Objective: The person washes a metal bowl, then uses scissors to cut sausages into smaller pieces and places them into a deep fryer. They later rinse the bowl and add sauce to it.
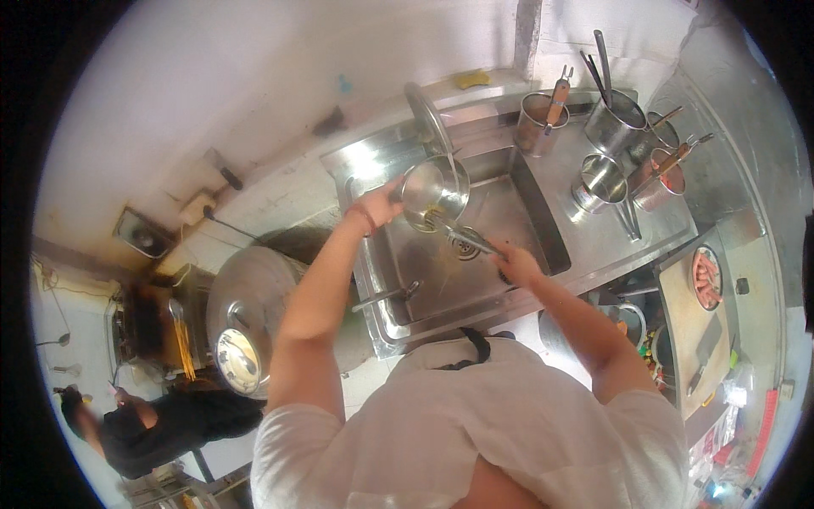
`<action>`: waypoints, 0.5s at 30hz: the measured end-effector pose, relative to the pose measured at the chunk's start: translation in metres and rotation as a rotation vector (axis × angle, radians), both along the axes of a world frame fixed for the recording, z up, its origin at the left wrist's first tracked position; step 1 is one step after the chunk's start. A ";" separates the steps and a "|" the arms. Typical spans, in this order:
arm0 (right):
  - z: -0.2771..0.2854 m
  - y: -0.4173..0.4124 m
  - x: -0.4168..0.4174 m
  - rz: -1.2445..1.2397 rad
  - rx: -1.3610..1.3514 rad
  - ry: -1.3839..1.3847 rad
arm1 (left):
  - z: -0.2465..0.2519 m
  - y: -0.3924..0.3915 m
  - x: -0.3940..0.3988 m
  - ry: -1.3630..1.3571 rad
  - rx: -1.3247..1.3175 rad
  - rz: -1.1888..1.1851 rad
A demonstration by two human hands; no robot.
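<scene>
My left hand (pixel 383 207) grips the near-left side of a round stainless steel pot (pixel 416 188), tilted over the sink basin (pixel 439 286). In my right hand (pixel 518 263) is a long metal utensil (pixel 467 237) that looks like tongs. Its far end sits at the pot's lower rim, beside some yellowish residue (pixel 432 213). A curved metal faucet (pixel 429 118) reaches over the pot, and a thin stream seems to run down from it. Below the utensil, the drain strainer (pixel 466 249) shows in part. Another metal utensil (pixel 388 296) lies across the sink's left rim.
Metal canisters holding forks and other utensils (pixel 537 137) stand right of the basin, near an open steel pot (pixel 601 181). A cutting board (pixel 677 305) bears a cleaver (pixel 708 337) and a dish of sausages (pixel 706 277). A large lidded vessel (pixel 245 280) stands left; beyond is another person (pixel 172 420).
</scene>
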State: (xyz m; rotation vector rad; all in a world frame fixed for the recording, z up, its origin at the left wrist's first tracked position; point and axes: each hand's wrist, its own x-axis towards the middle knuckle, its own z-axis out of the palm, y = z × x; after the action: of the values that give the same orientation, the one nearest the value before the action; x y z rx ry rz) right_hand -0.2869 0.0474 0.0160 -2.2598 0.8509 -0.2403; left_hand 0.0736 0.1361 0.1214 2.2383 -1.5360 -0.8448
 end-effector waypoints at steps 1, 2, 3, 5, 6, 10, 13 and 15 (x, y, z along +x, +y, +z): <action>-0.005 0.011 0.003 -0.004 0.046 -0.112 | -0.004 0.001 -0.005 -0.028 -0.023 0.016; -0.008 0.015 0.003 -0.009 0.092 -0.225 | -0.007 0.003 -0.011 -0.055 -0.047 0.032; 0.001 0.014 0.001 -0.041 0.029 -0.087 | -0.013 0.008 -0.016 0.018 -0.041 0.092; 0.032 0.004 0.000 -0.106 -0.098 0.187 | -0.029 0.017 -0.021 0.161 -0.034 0.211; 0.036 0.002 0.004 -0.101 -0.147 0.165 | -0.066 0.030 -0.009 0.152 -0.104 0.239; 0.042 -0.023 0.007 -0.159 -0.228 0.238 | -0.067 0.025 -0.072 0.681 0.007 0.480; 0.053 -0.016 0.027 -0.154 -0.249 0.212 | -0.086 0.022 -0.106 0.953 0.065 0.560; 0.065 -0.007 0.036 -0.135 -0.261 0.137 | -0.093 0.019 -0.115 1.069 0.061 0.561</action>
State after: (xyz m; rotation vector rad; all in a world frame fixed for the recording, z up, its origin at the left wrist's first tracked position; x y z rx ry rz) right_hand -0.2513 0.0404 0.0808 -2.4857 1.1011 -0.2735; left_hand -0.0409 0.1551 0.0281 1.5811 -0.3743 -1.5089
